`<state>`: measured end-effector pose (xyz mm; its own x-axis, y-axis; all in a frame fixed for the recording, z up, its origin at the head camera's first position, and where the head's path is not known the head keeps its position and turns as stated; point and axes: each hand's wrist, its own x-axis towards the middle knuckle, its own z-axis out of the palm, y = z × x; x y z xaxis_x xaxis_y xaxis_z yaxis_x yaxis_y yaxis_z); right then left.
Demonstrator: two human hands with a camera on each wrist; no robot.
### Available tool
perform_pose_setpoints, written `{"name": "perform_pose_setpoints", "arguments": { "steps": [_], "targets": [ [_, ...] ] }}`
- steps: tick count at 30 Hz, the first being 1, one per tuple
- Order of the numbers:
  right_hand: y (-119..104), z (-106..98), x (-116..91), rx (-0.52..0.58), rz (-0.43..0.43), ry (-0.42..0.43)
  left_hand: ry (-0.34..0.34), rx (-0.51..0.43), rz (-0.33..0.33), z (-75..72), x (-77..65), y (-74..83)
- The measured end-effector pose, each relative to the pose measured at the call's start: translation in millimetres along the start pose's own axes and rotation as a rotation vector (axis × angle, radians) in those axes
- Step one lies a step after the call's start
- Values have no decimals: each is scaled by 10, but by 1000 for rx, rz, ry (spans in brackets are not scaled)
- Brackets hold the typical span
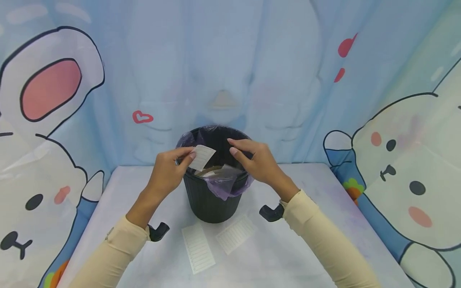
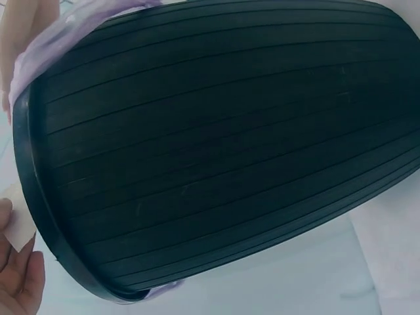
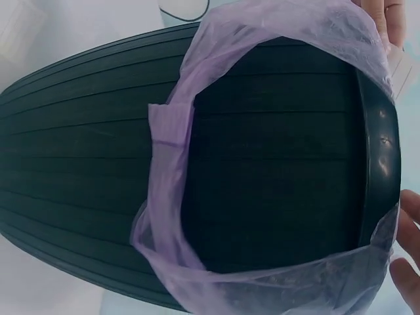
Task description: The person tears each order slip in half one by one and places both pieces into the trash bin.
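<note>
A black ribbed trash bin (image 1: 212, 204) stands upright on the table, lined with a thin purple plastic bag (image 1: 225, 190) folded over its rim. Over the bin's left side, my left hand (image 1: 165, 172) pinches a small white slip of paper (image 1: 202, 158) between thumb and fingers; the slip shows faint printing. My right hand (image 1: 261, 162) hovers at the right rim, thumb and fingers apart, with nothing seen between them. Inside the bin lie some pale and brownish scraps, only partly visible. In the right wrist view the bag (image 3: 169, 151) hangs in a loop down the bin's outside.
Two white printed paper sheets (image 1: 199, 248) (image 1: 235, 234) lie flat on the white tabletop (image 1: 288, 256) in front of the bin. Behind and on both sides hangs a blue curtain (image 1: 223, 60) with cartoon figures. A black wrist mount (image 1: 271, 213) projects from the right sleeve, another (image 1: 159, 232) from the left.
</note>
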<state>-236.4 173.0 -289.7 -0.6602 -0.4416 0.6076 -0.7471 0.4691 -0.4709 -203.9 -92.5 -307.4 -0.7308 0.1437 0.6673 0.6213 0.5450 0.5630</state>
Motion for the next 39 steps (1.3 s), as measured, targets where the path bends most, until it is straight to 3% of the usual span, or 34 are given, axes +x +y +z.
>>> {"name": "perform_pose_setpoints", "arguments": {
  "steps": [11, 18, 25, 29, 34, 39],
  "targets": [
    [15, -73, -136, -52, 50, -37, -79, 13, -33, 4, -32, -8],
    [12, -137, -251, -65, 84, -60, -156, 62, -24, -59, -56, 9],
    [57, -166, -365, -65, 100, -41, -186, 95, -9, -56, -65, -3],
    [79, -187, -407, -67, 99, -30, -167, 119, 26, -47, -64, 4],
    [94, -201, -453, -59, 102, -12, -69, 143, 115, 5, -47, -4],
    [106, -212, -490, -69, 126, -22, -50, 135, 84, 3, -65, 16]
  ]
}}
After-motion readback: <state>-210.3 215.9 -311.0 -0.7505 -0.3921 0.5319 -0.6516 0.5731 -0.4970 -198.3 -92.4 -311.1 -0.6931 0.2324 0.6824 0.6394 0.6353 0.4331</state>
